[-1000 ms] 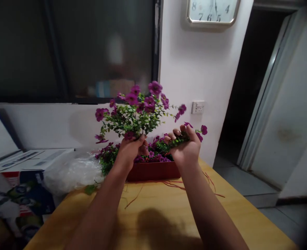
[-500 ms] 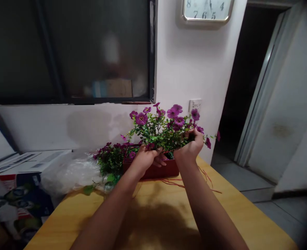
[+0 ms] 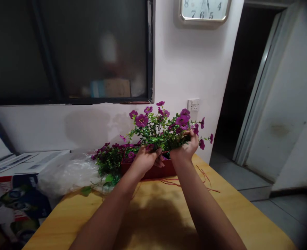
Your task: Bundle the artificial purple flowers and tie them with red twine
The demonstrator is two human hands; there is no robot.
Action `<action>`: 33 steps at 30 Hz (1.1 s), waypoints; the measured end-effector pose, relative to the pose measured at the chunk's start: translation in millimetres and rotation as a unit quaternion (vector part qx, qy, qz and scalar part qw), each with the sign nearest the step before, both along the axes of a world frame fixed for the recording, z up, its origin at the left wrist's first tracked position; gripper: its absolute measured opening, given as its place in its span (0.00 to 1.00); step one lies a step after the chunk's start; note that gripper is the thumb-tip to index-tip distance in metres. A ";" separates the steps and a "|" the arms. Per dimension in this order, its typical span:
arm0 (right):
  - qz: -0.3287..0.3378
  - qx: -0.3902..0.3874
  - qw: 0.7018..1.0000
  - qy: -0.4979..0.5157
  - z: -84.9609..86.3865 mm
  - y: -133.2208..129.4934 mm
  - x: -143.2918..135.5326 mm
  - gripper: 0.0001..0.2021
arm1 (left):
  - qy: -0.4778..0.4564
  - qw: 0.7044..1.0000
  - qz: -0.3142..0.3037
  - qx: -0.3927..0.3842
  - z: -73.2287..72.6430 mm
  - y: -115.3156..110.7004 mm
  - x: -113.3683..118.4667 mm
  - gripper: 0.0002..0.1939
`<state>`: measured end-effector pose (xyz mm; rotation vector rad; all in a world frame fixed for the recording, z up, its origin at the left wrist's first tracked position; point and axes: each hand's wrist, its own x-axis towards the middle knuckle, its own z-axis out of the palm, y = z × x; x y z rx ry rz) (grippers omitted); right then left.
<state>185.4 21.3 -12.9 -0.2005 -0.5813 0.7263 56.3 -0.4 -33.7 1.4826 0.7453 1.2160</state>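
A bunch of artificial purple flowers point(image 3: 158, 130) with green leaves is held above a dark red box point(image 3: 158, 172) on the wooden table. My left hand point(image 3: 147, 159) is closed around the bunch's lower end, where the stems are mostly hidden. On the right side, my right hand point(image 3: 186, 147) has its fingers curled in among the leaves and blossoms; what exactly they grip is hard to see. More purple flowers point(image 3: 110, 158) lie at the box's left end, and some blossoms show inside it. Thin red strings point(image 3: 169, 181) lie in front of the box.
A clear plastic bag point(image 3: 70, 173) sits on the table's left side, near a printed carton point(image 3: 20, 194). Behind the table point(image 3: 153, 222) are a wall with a socket point(image 3: 193, 105), a clock point(image 3: 204, 10) and a dark window point(image 3: 91, 52). A doorway opens at the right.
My right hand has shifted slightly to the left and down, and the flowers on that side have bent and moved. The left hand keeps its hold. The view has shifted a little.
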 end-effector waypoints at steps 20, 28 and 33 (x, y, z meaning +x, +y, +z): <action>0.291 -0.086 0.906 -0.294 -0.5 -9.3 -15.3 0.20 | -0.230 0.966 0.101 0.060 22.4 3.0 -22.2 0.14; 0.285 -0.144 0.899 -0.299 -5.4 -7.2 -30.9 0.20 | -0.325 0.924 0.186 0.072 25.5 3.6 -22.2 0.14; 0.263 -0.046 0.910 -0.317 3.2 -30.0 -42.1 0.15 | -0.242 0.956 0.134 0.101 22.9 0.1 -19.6 0.11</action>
